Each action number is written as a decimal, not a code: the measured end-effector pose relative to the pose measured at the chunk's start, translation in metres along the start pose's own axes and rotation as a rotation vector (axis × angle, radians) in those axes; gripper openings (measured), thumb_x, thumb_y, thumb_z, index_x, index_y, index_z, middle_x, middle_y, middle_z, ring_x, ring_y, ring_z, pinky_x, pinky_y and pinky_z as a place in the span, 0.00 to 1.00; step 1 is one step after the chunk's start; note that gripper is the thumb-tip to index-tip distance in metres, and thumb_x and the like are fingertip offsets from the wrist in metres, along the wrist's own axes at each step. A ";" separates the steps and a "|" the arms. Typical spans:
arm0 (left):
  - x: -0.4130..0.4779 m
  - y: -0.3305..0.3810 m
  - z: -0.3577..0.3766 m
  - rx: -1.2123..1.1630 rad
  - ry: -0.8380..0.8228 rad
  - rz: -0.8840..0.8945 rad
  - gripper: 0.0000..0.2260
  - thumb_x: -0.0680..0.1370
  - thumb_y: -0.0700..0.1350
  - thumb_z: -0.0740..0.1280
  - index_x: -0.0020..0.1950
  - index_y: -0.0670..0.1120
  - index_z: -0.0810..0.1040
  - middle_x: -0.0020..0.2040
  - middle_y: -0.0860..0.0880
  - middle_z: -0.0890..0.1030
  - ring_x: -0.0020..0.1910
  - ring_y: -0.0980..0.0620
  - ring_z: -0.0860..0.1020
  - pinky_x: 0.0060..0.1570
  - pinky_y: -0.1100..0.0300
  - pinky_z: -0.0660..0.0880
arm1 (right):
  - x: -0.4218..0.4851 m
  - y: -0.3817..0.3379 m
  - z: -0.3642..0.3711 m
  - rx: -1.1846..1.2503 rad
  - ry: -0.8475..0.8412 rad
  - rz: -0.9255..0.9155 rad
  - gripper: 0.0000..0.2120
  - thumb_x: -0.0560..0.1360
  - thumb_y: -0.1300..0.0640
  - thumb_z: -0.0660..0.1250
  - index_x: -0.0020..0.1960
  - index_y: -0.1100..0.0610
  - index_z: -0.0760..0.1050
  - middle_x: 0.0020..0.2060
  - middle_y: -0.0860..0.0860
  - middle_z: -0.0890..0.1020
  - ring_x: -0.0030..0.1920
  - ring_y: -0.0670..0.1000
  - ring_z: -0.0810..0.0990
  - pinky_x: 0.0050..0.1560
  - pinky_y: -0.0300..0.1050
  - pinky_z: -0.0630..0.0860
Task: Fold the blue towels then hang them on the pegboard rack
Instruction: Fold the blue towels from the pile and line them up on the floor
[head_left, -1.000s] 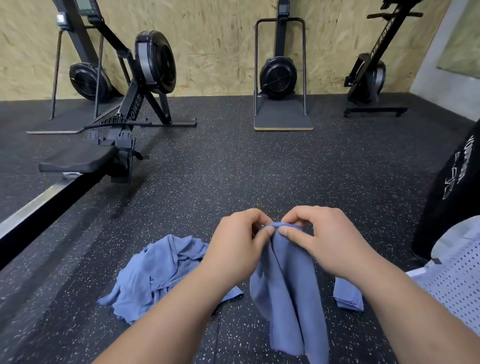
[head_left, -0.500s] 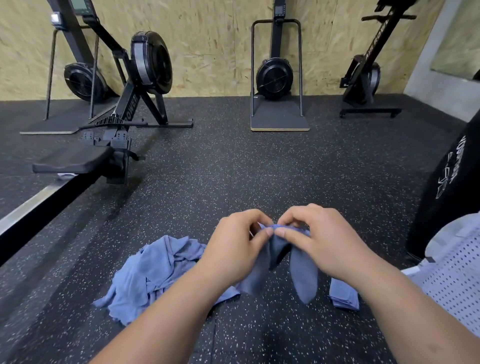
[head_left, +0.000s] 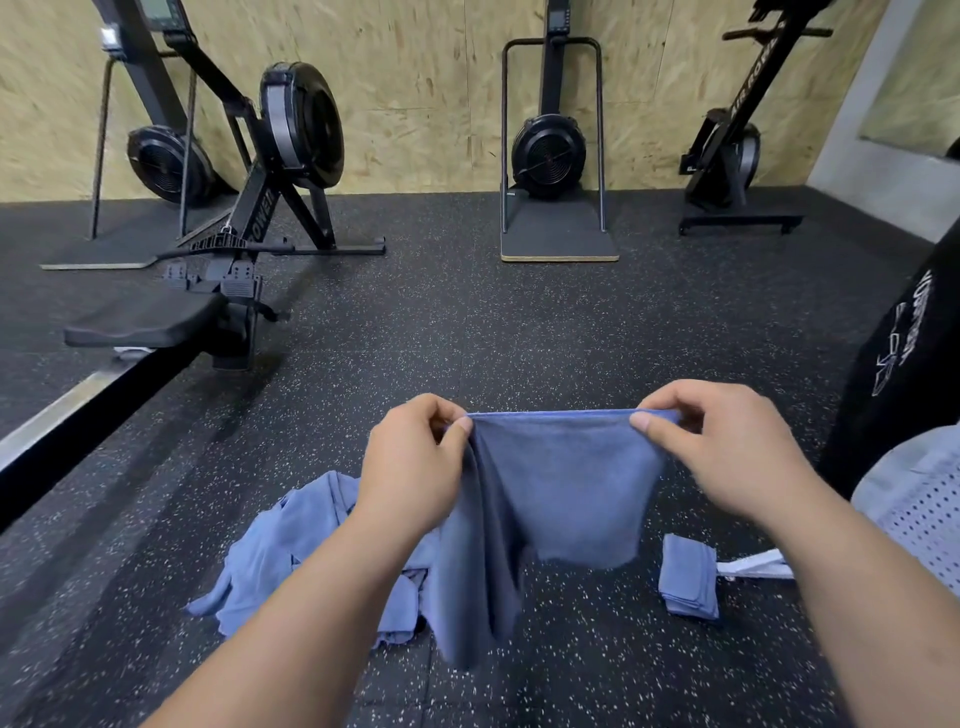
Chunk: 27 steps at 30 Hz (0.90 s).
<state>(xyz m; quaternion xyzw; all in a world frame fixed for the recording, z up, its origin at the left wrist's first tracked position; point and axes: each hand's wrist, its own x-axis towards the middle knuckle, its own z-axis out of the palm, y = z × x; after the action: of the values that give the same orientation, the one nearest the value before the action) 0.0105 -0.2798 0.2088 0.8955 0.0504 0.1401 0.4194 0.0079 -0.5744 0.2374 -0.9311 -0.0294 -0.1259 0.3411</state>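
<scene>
**While being pinched at both corners, a thin blue cloth towel (head_left: 566, 483) is hanging crosswise**

In the head view, the left hand (head_left: 415, 462) and right hand (head_left: 727, 447) are each pinching an upper corner. The taut top edge is running left to right between them. The next fold is probably bringing corner to corner.

towel pile (head_left: 291, 551) left, folded towel (head_left: 688, 582) right

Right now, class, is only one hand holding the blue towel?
No: the left hand and right hand each pinch the top edge of the blue towel.
</scene>
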 end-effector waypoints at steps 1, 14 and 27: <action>-0.001 0.000 0.001 -0.009 -0.007 0.004 0.07 0.81 0.47 0.71 0.44 0.55 0.81 0.37 0.59 0.83 0.39 0.61 0.80 0.43 0.59 0.72 | 0.001 0.000 0.002 0.041 -0.004 0.011 0.05 0.76 0.48 0.77 0.42 0.42 0.83 0.31 0.43 0.81 0.32 0.43 0.75 0.35 0.39 0.69; -0.008 0.005 0.010 -0.262 -0.186 0.116 0.10 0.79 0.43 0.74 0.54 0.59 0.81 0.40 0.56 0.82 0.35 0.57 0.77 0.41 0.58 0.75 | -0.014 -0.038 0.018 0.553 -0.418 0.058 0.15 0.79 0.69 0.70 0.56 0.51 0.86 0.48 0.50 0.89 0.50 0.50 0.88 0.56 0.46 0.81; -0.026 0.025 0.019 -0.546 -0.396 0.116 0.07 0.83 0.41 0.71 0.59 0.50 0.80 0.46 0.48 0.88 0.41 0.52 0.78 0.48 0.54 0.76 | -0.015 -0.036 0.039 0.163 -0.210 -0.135 0.07 0.74 0.46 0.79 0.42 0.45 0.82 0.39 0.42 0.85 0.40 0.44 0.82 0.45 0.42 0.77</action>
<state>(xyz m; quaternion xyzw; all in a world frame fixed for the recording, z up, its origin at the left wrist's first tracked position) -0.0093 -0.3150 0.2112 0.7614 -0.1227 -0.0046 0.6366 -0.0038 -0.5215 0.2276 -0.9042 -0.1376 -0.0476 0.4016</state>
